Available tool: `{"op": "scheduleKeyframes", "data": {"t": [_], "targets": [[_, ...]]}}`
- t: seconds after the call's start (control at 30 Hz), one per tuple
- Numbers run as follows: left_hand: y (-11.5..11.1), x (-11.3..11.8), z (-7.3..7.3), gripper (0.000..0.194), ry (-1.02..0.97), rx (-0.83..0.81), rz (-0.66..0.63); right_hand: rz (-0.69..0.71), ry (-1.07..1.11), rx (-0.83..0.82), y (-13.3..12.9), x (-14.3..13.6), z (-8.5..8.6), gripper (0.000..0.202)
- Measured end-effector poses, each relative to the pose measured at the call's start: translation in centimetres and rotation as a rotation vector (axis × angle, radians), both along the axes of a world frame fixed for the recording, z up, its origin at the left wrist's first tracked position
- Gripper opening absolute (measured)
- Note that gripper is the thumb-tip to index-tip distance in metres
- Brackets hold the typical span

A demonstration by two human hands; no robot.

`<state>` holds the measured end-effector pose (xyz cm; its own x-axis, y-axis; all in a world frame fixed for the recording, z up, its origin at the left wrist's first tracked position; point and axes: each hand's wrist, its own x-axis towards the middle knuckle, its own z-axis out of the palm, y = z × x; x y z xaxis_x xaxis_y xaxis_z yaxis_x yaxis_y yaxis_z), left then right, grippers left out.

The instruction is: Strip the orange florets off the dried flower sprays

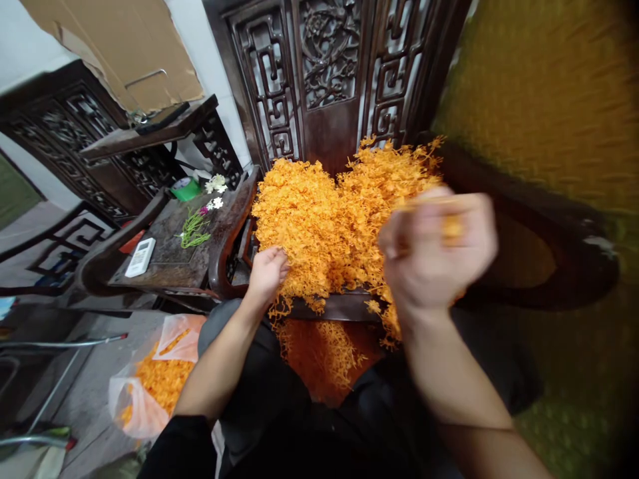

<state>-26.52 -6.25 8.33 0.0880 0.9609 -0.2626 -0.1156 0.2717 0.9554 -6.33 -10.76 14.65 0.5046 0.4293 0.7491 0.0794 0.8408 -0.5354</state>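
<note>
A large heap of orange, thin-branched plastic-looking sprigs (pixel 299 219) covers the seat of a dark carved wooden chair (pixel 329 130). My left hand (pixel 269 269) is at the heap's near left edge with its fingers curled together. What they hold, if anything, is hidden. My right hand (pixel 439 246) is raised over the heap's right side, closest to the camera and smeared by motion. Its fingers are closed, and a bit of the same orange material shows in them. Some strands hang over the seat's front edge between my knees.
A dark side table (pixel 164 243) on the left carries a white remote (pixel 140 257), a green tape roll (pixel 186 189), green stems (pixel 194 229) and white flowers (pixel 215 184). On the floor lies a clear plastic bag (pixel 137 409) with orange pieces. Cardboard (pixel 120 46) stands behind.
</note>
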Motion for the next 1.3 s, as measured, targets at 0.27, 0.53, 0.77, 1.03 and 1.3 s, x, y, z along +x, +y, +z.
{"op": "scheduleKeyframes", "data": {"t": [0.27, 0.53, 0.77, 1.03, 1.3], "targets": [[-1.5, -0.3, 1.4, 0.040, -0.060, -0.050, -0.306, 0.294, -0.251, -0.480, -0.3, 1.9, -0.7, 0.015], [-2.0, -0.5, 0.9, 0.048, 0.036, -0.056, -0.502, 0.162, -0.456, -0.522, 2.5, 0.8, -2.6, 0.024], [-1.3, -1.2, 1.2, 0.039, -0.019, -0.203, -0.492, 0.346, 0.016, -0.518, 3.0, 1.4, -2.4, 0.039], [-1.4, -1.1, 1.0, 0.045, 0.026, -0.211, -0.554, 0.464, -0.343, -0.592, 2.5, -0.8, -2.5, 0.035], [-1.5, -0.9, 0.4, 0.049, 0.130, -0.196, -0.570, 0.170, -0.606, -0.529, 2.3, -0.1, -2.5, 0.016]]}}
